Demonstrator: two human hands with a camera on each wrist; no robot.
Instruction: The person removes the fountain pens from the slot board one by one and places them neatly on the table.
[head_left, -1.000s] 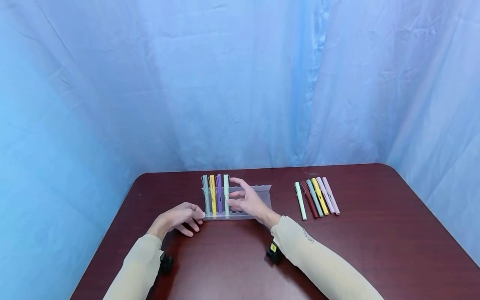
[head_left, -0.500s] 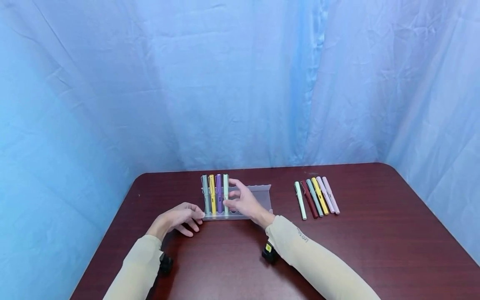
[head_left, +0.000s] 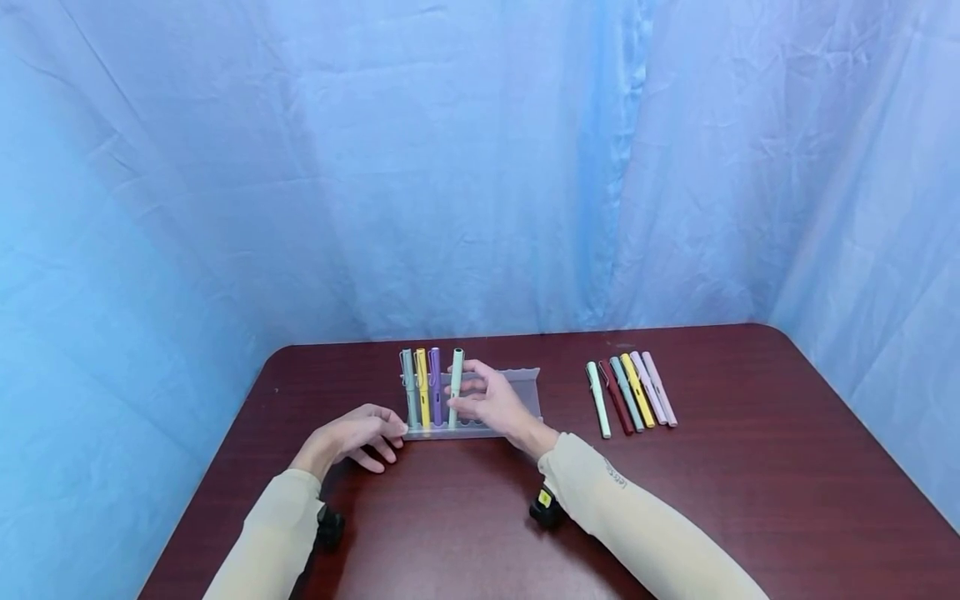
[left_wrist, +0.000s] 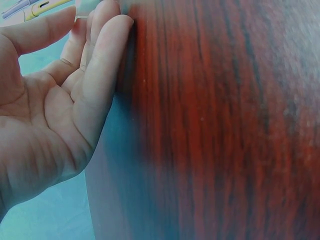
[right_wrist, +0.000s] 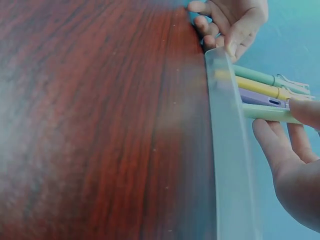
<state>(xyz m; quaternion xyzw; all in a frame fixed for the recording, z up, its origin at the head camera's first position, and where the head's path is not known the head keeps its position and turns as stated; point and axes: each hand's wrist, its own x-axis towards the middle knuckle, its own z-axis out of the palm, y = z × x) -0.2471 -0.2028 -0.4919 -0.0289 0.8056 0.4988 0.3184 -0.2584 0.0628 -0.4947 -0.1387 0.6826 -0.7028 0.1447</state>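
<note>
A clear plastic pen rack (head_left: 528,392) stands on the table, holding a grey-green pen (head_left: 409,392), a yellow pen (head_left: 424,392) and a purple pen (head_left: 437,392) in its left slots. Beside them, my right hand (head_left: 491,404) pinches a light green pen (head_left: 456,379) between thumb and fingers. That pen leans slightly right at its top, its lower end at the rack's front strip (right_wrist: 230,150). At the rack's near left corner, my left hand (head_left: 363,433) pinches the plastic between thumb and index finger; the other fingers spread beside it, as the right wrist view shows.
Several pens lie in a fanned row to the right of the rack: light green (head_left: 599,400), dark red (head_left: 617,398), grey-green (head_left: 632,393), yellow (head_left: 637,390) and pink (head_left: 660,389). Blue curtains (head_left: 465,167) hang behind the dark wooden table (head_left: 450,533).
My right hand first shifts slightly left, then back right, and the light green pen's top moves right, away from the purple pen. The left hand stays at the rack's corner.
</note>
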